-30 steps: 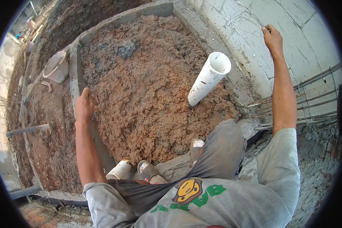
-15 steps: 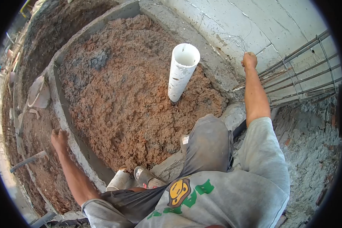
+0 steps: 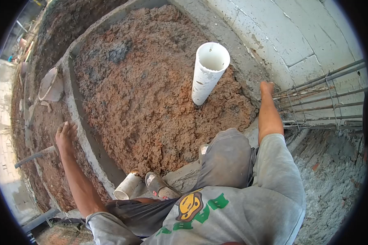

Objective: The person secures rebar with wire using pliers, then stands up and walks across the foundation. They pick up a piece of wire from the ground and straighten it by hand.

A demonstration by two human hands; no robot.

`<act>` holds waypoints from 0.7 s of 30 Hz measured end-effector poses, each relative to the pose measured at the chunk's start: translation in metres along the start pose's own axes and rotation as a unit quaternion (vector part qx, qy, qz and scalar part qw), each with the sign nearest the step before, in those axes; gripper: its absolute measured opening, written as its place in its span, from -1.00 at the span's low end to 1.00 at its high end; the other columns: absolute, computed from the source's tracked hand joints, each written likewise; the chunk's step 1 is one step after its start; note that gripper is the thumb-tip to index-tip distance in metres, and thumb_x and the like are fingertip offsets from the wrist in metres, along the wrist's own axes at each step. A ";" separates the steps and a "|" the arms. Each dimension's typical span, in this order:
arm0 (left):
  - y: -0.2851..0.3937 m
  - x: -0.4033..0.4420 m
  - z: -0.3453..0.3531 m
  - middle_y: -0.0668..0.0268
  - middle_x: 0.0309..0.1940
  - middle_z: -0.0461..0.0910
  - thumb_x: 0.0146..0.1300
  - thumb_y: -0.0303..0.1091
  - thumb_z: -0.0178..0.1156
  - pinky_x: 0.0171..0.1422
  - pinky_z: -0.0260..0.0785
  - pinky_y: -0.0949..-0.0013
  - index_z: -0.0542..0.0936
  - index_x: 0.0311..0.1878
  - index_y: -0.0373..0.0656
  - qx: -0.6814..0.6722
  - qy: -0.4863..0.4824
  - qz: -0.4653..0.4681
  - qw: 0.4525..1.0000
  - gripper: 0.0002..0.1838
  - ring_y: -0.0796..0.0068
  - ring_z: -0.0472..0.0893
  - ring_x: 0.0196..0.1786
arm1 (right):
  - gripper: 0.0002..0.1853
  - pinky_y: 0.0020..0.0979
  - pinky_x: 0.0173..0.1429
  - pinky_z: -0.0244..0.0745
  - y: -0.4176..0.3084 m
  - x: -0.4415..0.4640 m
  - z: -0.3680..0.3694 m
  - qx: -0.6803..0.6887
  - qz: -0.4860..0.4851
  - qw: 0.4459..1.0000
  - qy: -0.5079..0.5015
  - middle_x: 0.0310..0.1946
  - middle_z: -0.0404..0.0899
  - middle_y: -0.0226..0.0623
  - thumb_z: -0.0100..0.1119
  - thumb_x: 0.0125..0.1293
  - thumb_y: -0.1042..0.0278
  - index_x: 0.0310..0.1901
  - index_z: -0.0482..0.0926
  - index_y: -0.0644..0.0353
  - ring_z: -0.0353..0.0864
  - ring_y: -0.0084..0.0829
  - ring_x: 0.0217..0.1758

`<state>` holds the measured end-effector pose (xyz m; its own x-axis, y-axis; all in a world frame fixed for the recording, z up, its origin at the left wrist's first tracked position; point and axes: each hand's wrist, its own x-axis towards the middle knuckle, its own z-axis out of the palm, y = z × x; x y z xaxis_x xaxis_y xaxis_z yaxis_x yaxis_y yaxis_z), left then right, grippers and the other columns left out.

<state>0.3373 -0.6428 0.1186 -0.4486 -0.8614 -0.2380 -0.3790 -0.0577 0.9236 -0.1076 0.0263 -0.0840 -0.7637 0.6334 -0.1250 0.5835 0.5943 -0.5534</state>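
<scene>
My left hand [image 3: 66, 136] is raised above the concrete rim [image 3: 79, 130] on the left, its fingers loosely apart with nothing visible in them. On the far right, my right hand [image 3: 267, 87] is held closed near the ends of the steel rebar cage [image 3: 315, 100]. What its fingers hold, if anything, I cannot make out. Between my arms lies reddish-brown soil [image 3: 151, 94] inside the concrete border. A white PVC pipe [image 3: 208, 77] stands upright in it, slightly tilted, its open end up.
A second, shorter white pipe [image 3: 127, 185] sticks up beside my sandalled foot [image 3: 155, 183]. A dirty bucket [image 3: 52, 85] lies tipped on the left, above a grey pipe [image 3: 34, 157]. A pale block wall [image 3: 290, 36] rises at the upper right; rough mortar [image 3: 327, 171] covers the ground below the rebar.
My right hand has lowered toward the rebar ends, and the thin wires seen at it before no longer show. My left hand's fingers have loosened from a pinch. The view has shifted slightly.
</scene>
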 end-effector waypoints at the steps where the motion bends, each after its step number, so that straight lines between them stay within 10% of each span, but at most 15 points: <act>1: 0.010 -0.009 0.012 0.19 -0.18 0.65 0.32 -0.24 0.20 -0.11 0.48 0.43 0.50 -0.03 -0.22 -0.020 -0.001 0.007 1.000 -0.71 0.43 0.66 -0.18 | -0.47 -0.06 0.30 0.32 0.015 0.022 0.011 -0.053 -0.034 0.998 -0.004 0.10 0.48 0.26 0.01 0.05 0.37 0.09 0.45 0.43 0.42 0.17 0.25; 4: 0.028 -0.012 0.033 0.15 -0.19 0.66 0.33 -0.32 0.18 -0.14 0.53 0.43 0.49 -0.06 -0.26 -0.076 -0.053 0.014 0.996 -0.77 0.43 0.68 -0.20 | -0.37 -0.08 0.35 0.28 0.010 0.039 0.005 -0.101 -0.102 0.990 -0.006 0.15 0.45 0.22 0.15 0.09 0.23 0.17 0.40 0.47 0.42 0.09 0.26; 7: 0.048 -0.018 0.057 0.12 -0.17 0.66 0.33 -0.34 0.19 -0.16 0.55 0.42 0.50 -0.08 -0.23 -0.113 -0.086 0.019 0.990 -0.80 0.41 0.69 -0.21 | -0.44 -0.22 0.31 0.31 -0.027 0.048 -0.017 0.144 -0.201 0.969 0.006 0.12 0.50 0.05 0.20 0.20 0.21 0.16 0.42 0.43 0.46 -0.08 0.22; 12: 0.073 -0.030 0.092 0.14 -0.21 0.66 0.33 -0.37 0.18 -0.15 0.57 0.44 0.50 -0.10 -0.20 -0.147 -0.148 0.047 0.977 -0.84 0.42 0.69 -0.22 | -0.67 -0.38 0.23 0.35 -0.183 -0.177 -0.159 0.385 -0.436 0.813 0.007 0.00 0.56 -0.17 0.08 0.38 0.35 0.09 0.50 0.35 0.49 -0.39 0.13; 17: 0.096 -0.045 0.123 0.15 -0.23 0.66 0.32 -0.40 0.18 -0.12 0.59 0.42 0.50 -0.11 -0.22 -0.184 -0.195 0.061 0.961 -0.85 0.42 0.69 -0.21 | -0.62 -0.48 -0.10 0.46 -0.241 -0.354 -0.169 0.290 -0.499 0.681 -0.450 -0.26 0.60 -0.36 0.15 0.38 0.07 -0.05 0.56 0.26 0.55 -0.54 -0.19; 19: 0.101 -0.049 0.132 0.15 -0.23 0.66 0.31 -0.41 0.19 -0.09 0.58 0.40 0.50 -0.11 -0.22 -0.204 -0.215 0.071 0.952 -0.85 0.42 0.69 -0.20 | -0.28 -0.39 -0.18 0.49 -0.252 -0.396 -0.130 0.146 -0.499 0.664 -0.538 -0.32 0.60 -0.17 0.09 0.25 -0.35 -0.07 0.56 0.34 0.57 -0.45 -0.22; 21: 0.108 -0.057 0.137 0.16 -0.23 0.66 0.30 -0.41 0.19 -0.07 0.58 0.37 0.50 -0.11 -0.22 -0.207 -0.212 0.069 0.953 -0.85 0.41 0.69 -0.20 | -0.28 -0.35 -0.17 0.53 -0.261 -0.430 -0.098 0.086 -0.425 0.672 -0.600 -0.31 0.61 -0.14 0.10 0.25 -0.34 -0.08 0.56 0.35 0.61 -0.40 -0.21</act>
<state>0.2111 -0.5305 0.1904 -0.7908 -0.5991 -0.1254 0.0192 -0.2290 0.9732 0.0957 -0.3527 0.1948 -0.5343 -0.8159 -0.2210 -0.1662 0.3578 -0.9189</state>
